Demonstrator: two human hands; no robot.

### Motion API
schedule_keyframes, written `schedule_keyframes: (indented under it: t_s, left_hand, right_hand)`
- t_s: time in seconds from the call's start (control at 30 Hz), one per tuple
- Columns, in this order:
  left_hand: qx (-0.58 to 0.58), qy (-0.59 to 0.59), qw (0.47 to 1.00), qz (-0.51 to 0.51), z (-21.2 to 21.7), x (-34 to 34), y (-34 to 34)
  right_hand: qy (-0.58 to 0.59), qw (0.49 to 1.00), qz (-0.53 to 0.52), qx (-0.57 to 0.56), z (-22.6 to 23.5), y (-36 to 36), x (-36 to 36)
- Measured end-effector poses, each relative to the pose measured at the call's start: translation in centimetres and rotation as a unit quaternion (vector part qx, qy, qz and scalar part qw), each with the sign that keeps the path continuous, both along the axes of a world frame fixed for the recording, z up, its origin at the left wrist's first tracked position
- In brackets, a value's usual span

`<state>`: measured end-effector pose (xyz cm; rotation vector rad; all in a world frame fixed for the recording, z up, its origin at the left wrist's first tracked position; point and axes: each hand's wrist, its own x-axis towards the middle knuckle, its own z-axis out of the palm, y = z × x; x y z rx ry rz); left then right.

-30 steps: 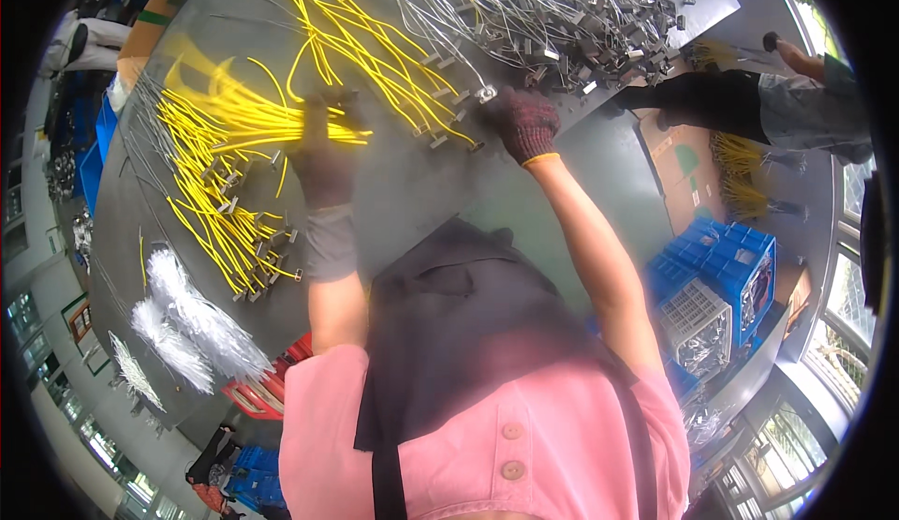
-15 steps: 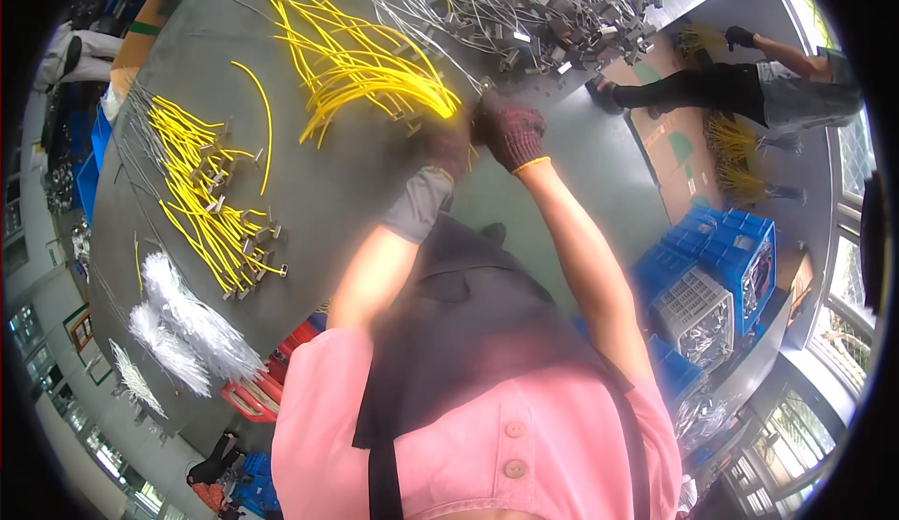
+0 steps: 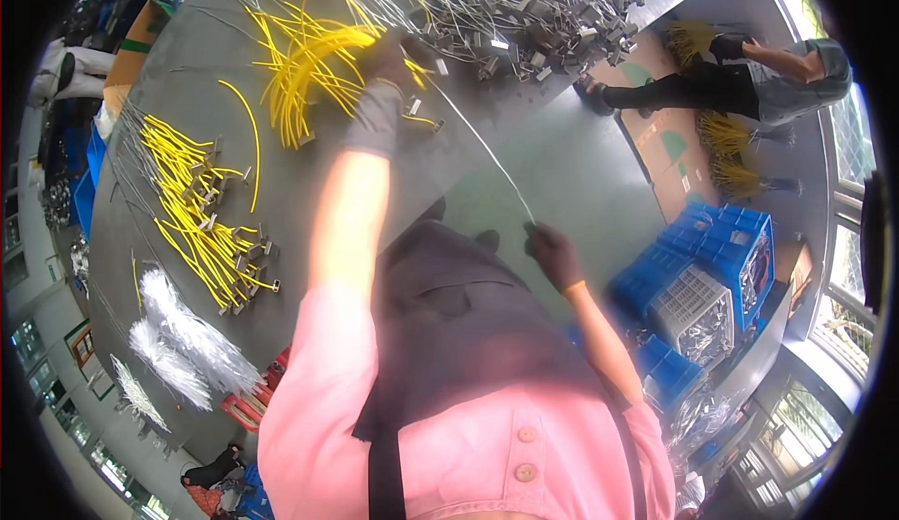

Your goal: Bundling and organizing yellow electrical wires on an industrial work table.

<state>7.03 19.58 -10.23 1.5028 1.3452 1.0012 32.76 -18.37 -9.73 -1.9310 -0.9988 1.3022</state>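
Observation:
My left hand [image 3: 389, 63], in a dark knitted glove with a grey cuff, is closed on a bundle of yellow cables [image 3: 304, 89] whose curved lengths fan out over the table to the left. Motion blurs its fingers. Well out to the right and nearer my body, my right hand [image 3: 554, 256], also gloved, pinches one end of a thin grey-white wire [image 3: 482, 141]. The wire runs taut and slanting back up toward my left hand, where a small metal connector [image 3: 441, 67] shows beside the fingers. Exactly where the wire meets the left hand is blurred.
A heap of wires with metal connectors [image 3: 552, 14] covers the far table. More yellow cables [image 3: 201, 211] and white bundled strands [image 3: 192, 342] lie at left. Blue crates [image 3: 716, 239] stand at right, beyond the table edge. Another person [image 3: 768, 89] is at far right.
My hands were close together; they have moved apart. The left went left and farther away with the yellow bundle. The right came nearer and rightward, drawing the wire out straight.

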Motion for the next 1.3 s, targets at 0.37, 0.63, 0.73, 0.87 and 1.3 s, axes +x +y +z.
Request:
schedule_keyframes:
  t_s: [0.37, 0.63, 0.73, 0.87, 1.3]
  left_hand:
    - [0.058, 0.099, 0.993, -0.039, 0.1, -4.7, -9.0]
    - [-0.293, -0.400, 0.866, -0.068, -6.6, 5.0, -14.9]
    - [-0.258, -0.383, 0.886, -0.044, -11.0, 4.5, -12.3]
    - [-0.173, -0.337, 0.925, -0.027, -10.8, 5.7, -12.9]
    - [-0.175, -0.324, 0.928, 0.050, -3.2, 3.9, -15.9]
  right_hand:
    - [0.062, 0.997, -0.033, -0.031, 5.7, 3.7, 2.2]
    - [-0.113, 0.978, 0.170, -0.053, 4.9, -6.6, 5.5]
    - [-0.230, 0.910, 0.336, -0.079, 0.5, -19.3, 12.9]
    - [-0.251, 0.885, 0.310, -0.240, 0.2, -31.4, 16.7]
    - [-0.255, 0.898, 0.292, -0.209, -5.1, -39.7, 20.9]
